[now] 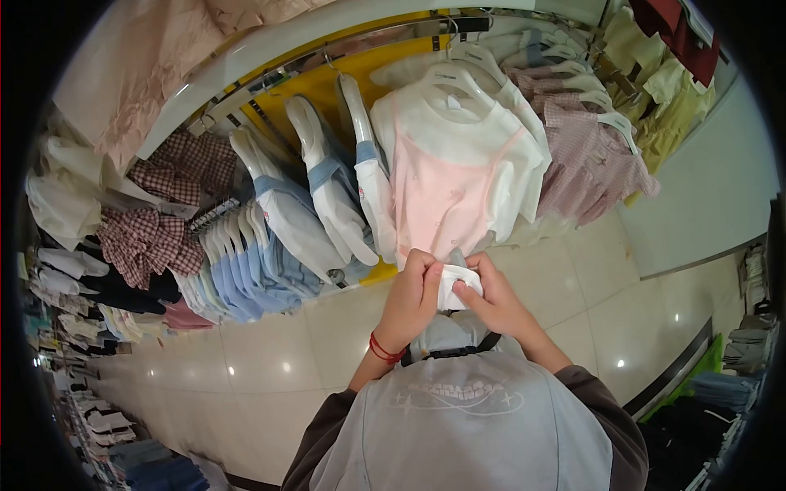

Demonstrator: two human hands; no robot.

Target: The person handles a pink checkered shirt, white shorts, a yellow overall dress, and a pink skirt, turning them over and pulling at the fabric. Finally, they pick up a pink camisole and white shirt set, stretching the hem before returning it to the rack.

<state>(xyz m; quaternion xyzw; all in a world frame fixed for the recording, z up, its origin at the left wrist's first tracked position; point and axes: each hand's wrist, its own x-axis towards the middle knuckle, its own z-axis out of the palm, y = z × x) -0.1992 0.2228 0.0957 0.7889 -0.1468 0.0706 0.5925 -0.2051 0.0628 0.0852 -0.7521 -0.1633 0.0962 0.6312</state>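
Observation:
In front of my chest, both hands grip a small white folded piece, with a greyish tip standing up behind it. My left hand, a red cord round its wrist, closes on the left side of the piece with the thumb pressed to its edge. On the other side, my right hand pinches it, thumb across its front. I cannot tell whether it is cloth or paper. Just beyond my hands hangs a pink and white child's top on a white hanger; its lower hem overlaps my fingers in this view.
White and blue garments hang left of the top on a curved rail. Pink checked dresses hang to the right. Red checked clothes are farther left. Tiled floor lies below, with folded jeans at the right edge.

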